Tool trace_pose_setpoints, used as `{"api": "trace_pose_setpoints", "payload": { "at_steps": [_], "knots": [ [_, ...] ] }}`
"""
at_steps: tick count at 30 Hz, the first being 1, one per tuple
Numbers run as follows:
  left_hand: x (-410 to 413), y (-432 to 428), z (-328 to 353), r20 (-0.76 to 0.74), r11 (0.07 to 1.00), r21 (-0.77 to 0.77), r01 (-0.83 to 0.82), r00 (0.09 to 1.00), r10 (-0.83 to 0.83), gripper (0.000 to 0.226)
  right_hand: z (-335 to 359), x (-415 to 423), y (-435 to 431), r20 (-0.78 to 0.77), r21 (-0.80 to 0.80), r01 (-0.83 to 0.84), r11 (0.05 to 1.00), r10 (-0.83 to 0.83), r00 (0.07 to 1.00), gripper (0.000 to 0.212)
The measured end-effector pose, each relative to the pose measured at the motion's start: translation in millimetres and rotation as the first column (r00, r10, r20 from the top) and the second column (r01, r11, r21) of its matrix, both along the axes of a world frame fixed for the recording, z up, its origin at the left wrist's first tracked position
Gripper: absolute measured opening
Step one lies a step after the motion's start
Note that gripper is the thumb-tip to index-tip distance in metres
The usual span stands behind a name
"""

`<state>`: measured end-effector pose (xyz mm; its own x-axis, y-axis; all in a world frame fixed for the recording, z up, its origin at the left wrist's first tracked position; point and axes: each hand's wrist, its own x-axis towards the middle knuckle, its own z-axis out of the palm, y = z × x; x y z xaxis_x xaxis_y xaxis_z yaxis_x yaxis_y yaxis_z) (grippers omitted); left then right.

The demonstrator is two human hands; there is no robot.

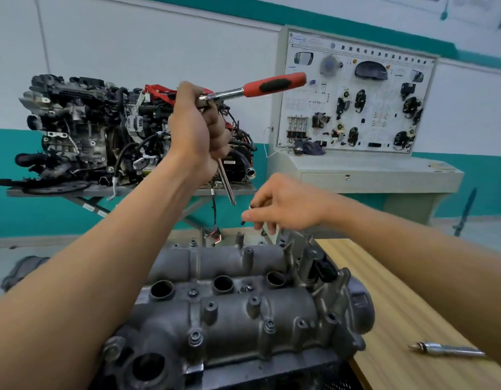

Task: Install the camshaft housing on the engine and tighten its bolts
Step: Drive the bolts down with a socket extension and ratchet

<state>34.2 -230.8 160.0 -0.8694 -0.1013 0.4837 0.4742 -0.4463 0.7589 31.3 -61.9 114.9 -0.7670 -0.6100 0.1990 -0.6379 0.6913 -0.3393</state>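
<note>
Grey cast metal is filling the lower centre of the frame: the camshaft housing [229, 308] is sitting on top of the dark engine [271, 372], whose upper edge is showing along the bottom. A second engine [97, 128], black and tangled with hoses, is resting on a stand in the upper left, in front of a teal and white wall [159, 38]. A training board [356, 97] hung with car parts is standing in the upper right. A wooden table [384, 291] is running along the right side of the housing, just beside it.

The left hand [198, 130] is raised in the middle of the frame, well above the housing. Its fingers are wrapping tightly round the head end of a ratchet wrench [274, 84]. The red and black handle is pointing to the upper right, and a thin extension bar [226, 184] is hanging down from under the fist, its tip in the air. The right hand [285, 206] is hovering right of centre, just below that tip and above the far end of the housing. Its thumb and fingertips are pinching a small dark piece [252, 206], too small to make out.

A silver tool [446, 351] is lying on the table at lower right, partly behind the right forearm. Bolts [195, 337] are sitting in bosses along the housing.
</note>
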Motion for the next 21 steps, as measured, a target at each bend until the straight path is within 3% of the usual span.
{"api": "trace_pose_setpoints", "payload": {
  "at_steps": [3, 9, 13, 17, 21],
  "knots": [
    [1.6, -2.0, 0.1, 0.014, 0.999, 0.018, 0.032, 0.999, -0.032, 0.036, -11.8, -4.5, -19.8, 0.025, -0.059, -0.031, 0.998, 0.033, 0.999, 0.028],
    [-1.9, -9.3, 4.7, -0.005, 0.989, 0.100, 0.105, 0.994, -0.105, 0.046, -25.8, -12.6, -31.8, 0.199, -0.239, 0.094, 0.967, -0.046, 0.979, 0.020],
    [-0.4, -8.0, 5.4, -0.009, 0.992, 0.064, 0.105, 0.994, -0.105, 0.042, -24.8, -10.8, -35.8, 0.144, -0.254, 0.085, 0.963, -0.050, 0.988, 0.021],
    [0.2, -7.7, 4.9, 0.002, 0.997, 0.017, 0.075, 0.997, -0.075, 0.037, -20.0, -9.8, -36.5, -0.005, -0.152, 0.047, 0.987, -0.049, 0.999, 0.025],
    [0.5, -9.3, 6.6, 0.011, 0.996, 0.005, 0.089, 0.996, -0.089, 0.040, -16.8, -8.0, -32.7, -0.059, -0.124, 0.068, 0.990, -0.076, 0.995, 0.022]
  ]
}}
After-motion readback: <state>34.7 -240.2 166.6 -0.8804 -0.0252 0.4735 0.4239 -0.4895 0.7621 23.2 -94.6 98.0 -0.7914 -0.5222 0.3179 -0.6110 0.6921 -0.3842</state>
